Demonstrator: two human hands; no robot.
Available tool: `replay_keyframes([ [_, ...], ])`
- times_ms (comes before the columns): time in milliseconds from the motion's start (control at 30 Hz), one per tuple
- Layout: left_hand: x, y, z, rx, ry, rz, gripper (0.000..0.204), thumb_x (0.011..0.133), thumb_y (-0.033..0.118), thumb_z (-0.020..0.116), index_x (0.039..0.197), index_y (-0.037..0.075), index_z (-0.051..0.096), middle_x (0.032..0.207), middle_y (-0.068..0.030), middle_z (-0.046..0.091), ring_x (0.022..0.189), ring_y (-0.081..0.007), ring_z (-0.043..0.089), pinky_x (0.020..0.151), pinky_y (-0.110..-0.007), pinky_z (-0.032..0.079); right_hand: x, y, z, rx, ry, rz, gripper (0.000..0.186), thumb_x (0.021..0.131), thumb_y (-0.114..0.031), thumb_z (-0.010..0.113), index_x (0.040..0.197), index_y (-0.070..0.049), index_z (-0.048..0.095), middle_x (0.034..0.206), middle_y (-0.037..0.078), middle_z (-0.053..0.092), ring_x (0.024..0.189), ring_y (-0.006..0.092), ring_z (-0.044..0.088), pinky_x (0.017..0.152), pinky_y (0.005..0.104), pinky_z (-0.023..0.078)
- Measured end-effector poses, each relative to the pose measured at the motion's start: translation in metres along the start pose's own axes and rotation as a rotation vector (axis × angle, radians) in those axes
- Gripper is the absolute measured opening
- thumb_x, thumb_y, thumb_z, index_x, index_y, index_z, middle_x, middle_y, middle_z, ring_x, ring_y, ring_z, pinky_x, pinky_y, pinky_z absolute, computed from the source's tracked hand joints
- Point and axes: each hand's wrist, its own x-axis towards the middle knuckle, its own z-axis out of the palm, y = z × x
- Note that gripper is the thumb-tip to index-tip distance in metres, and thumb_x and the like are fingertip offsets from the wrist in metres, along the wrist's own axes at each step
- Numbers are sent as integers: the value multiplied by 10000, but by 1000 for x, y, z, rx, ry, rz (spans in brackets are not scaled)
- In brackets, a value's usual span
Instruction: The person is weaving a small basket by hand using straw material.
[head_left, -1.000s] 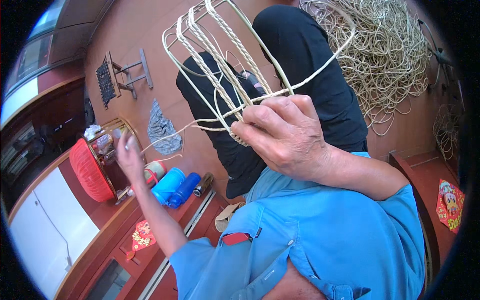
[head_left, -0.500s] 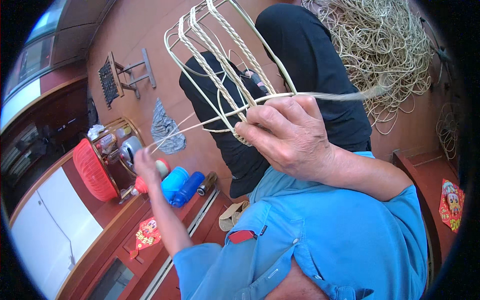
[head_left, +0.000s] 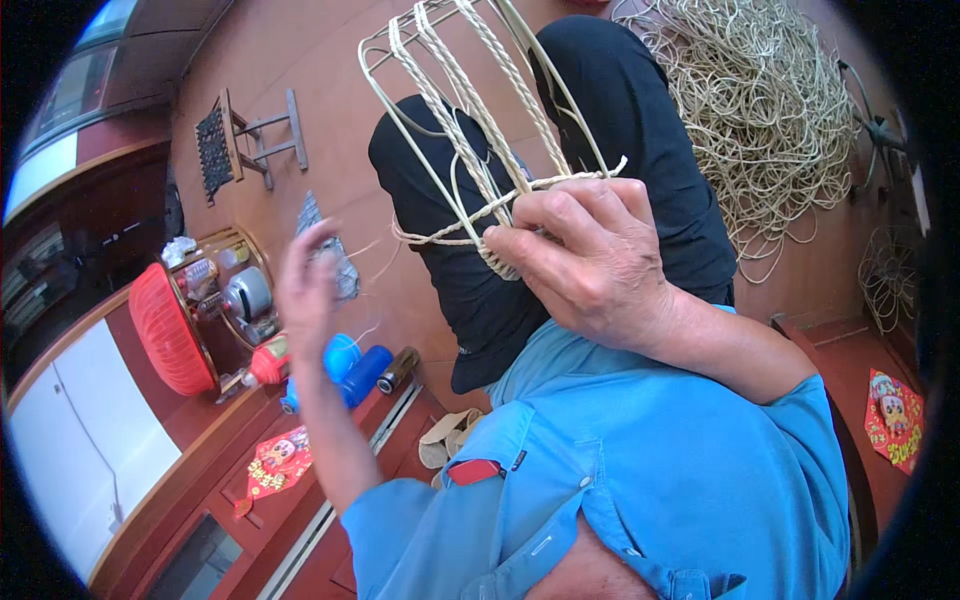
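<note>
My right hand [head_left: 595, 250] is closed round the near end of a pale frame [head_left: 440, 105] of thin rods and twisted cord strands, held above my knees. Across this end runs a pale cord [head_left: 560, 182], its short tip sticking out past my knuckles and its other side bending in a loop left of the frame. My fingers hide part of the braided edge [head_left: 497, 262]. Off to the left, my left hand [head_left: 308, 285] is raised apart from the frame and smeared by motion. Faint thin strands show beside it; whether its fingers hold one is unclear.
A large heap of pale cord [head_left: 760, 120] lies on the floor at the far right. On the left are a wooden stool [head_left: 245, 145], a grey cloth [head_left: 340, 265], a red basket [head_left: 170, 330], a rack with jars [head_left: 245, 295], and a blue bottle [head_left: 367, 375].
The cord that stretched taut toward my left hand now bends back in a loop beside the frame. My left hand has risen; the frame has shifted slightly right.
</note>
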Motion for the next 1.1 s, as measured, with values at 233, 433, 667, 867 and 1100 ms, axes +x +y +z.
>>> replay_keyframes([
  [233, -17, 45, 85, -249, -331, 119, 216, 1101, 202, 645, 1135, 11, 741, 935, 17, 716, 731, -15, 520, 653, -208, 431, 3, 0, -1, 19, -19, -1, 198, 867, -233, 748, 1057, -178, 760, 1136, -38, 663, 1118, 159, 650, 961, 386, 420],
  [433, -56, 57, 39, -208, -149, 14, 313, 1038, 267, 715, 833, 31, 718, 721, 47, 589, 649, -43, 452, 583, -259, 338, 5, -4, 2, 32, 4, 27, 228, 845, -307, 805, 1020, -173, 744, 1117, -26, 650, 1104, 162, 635, 947, 392, 405],
  [667, -105, 105, 8, -192, 82, 172, 302, 973, 220, 732, 762, 10, 682, 687, -40, 655, 586, -93, 560, 542, -267, 417, 11, -11, -1, 54, -12, 78, 352, 786, -435, 847, 983, -174, 718, 1079, 3, 613, 1109, 219, 598, 932, 441, 388],
  [867, -136, 124, 1, -357, 113, 542, 396, 887, 331, 813, 667, 57, 631, 564, -43, 616, 482, -125, 544, 498, -281, 425, 23, -19, 11, 71, 81, 39, 313, 781, -408, 846, 949, -192, 695, 976, -31, 596, 995, 189, 600, 880, 423, 392],
  [1100, -103, 114, -31, -348, 169, 596, 292, 1084, 215, 648, 864, 44, 557, 734, 7, 458, 534, -55, 386, 479, -240, 274, 24, -7, 19, 76, 164, 14, 239, 843, -249, 840, 987, -169, 668, 952, -1, 617, 867, 203, 629, 773, 387, 409],
])
